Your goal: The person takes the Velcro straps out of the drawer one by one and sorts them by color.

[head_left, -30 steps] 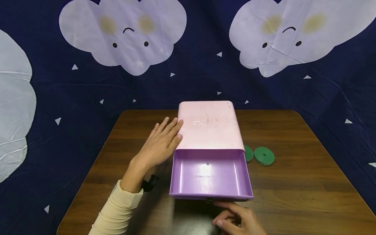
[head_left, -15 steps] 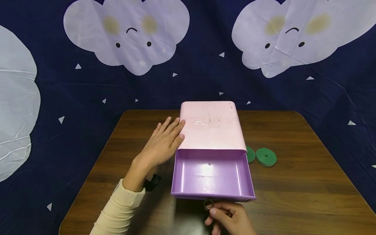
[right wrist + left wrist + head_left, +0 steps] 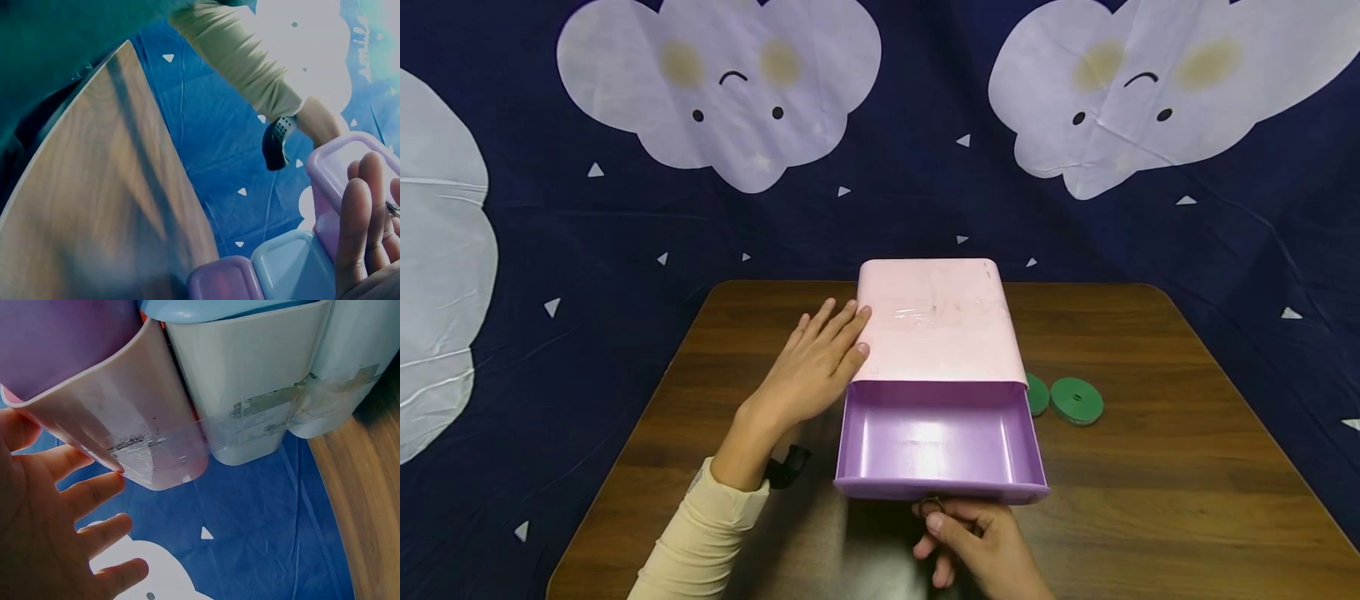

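Observation:
A pink drawer cabinet stands on the table, its top purple drawer pulled out with nothing in it. My left hand lies along the cabinet's left side, fingers spread and straight. In the left wrist view the fingertips touch the pink shell. At the drawer's front, my right hand pinches a small metal ring pull between thumb and index finger. The right wrist view shows this hand before the drawer front, the ring partly hidden by fingers.
Two green discs, one partly hidden, lie right of the cabinet on the wooden table. Below the top drawer are a blue drawer and another purple drawer. A dark cloud-print cloth hangs behind.
My right index finger was under the drawer front; now thumb and finger pinch the ring pull. The drawer's front edge has risen slightly, showing more front face. My left hand has stayed put.

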`<state>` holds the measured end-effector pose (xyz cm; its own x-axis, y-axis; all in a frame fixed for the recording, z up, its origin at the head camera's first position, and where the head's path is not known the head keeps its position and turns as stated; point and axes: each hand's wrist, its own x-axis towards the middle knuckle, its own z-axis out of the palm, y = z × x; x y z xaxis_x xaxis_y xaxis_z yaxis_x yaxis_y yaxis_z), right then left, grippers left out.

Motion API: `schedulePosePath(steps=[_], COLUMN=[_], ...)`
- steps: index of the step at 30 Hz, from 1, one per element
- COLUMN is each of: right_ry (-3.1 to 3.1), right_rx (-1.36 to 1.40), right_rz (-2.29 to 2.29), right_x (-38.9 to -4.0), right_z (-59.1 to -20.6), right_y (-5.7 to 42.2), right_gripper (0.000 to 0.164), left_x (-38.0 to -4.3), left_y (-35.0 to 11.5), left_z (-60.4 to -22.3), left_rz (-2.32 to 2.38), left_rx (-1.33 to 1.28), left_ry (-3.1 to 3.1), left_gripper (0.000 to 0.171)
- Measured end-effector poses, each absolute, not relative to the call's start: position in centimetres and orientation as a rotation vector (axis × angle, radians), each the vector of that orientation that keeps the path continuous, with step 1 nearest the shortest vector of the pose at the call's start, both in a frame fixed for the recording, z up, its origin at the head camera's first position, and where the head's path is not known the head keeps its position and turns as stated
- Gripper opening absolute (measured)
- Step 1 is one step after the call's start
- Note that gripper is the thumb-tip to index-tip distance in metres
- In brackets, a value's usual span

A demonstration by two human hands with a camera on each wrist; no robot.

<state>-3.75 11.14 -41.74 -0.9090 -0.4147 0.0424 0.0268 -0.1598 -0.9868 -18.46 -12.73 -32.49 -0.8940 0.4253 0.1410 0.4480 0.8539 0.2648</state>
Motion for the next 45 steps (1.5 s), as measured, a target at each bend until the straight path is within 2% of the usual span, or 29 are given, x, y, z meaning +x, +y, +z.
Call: schedulePosePath(steps=[13,33,45], right_ry=[1.964,2.067,2.068], right_rx=[-0.453,-0.290,-0.218], right_rz=[-2.153,-2.114,-2.120], right_x=[-6.2,-10.5,-12.0], right_z=[-41.6,-40.4,-40.1], right_y=[10.6,10.1,10.0], right_gripper=[0.030,0.038,0.046], left_x=[-18.5,-18.4,-18.6], left_y=[-12.8,-12.9,-13.0], left_z=[-32.6,-32.6,-32.5], left_rz=[-0.451,-0.464,-0.457], left_rx=[-0.689,-0.685,-0.694], left_ry=[-2.962,-2.954,-2.944], left_gripper=[0.054,0.054,0.054])
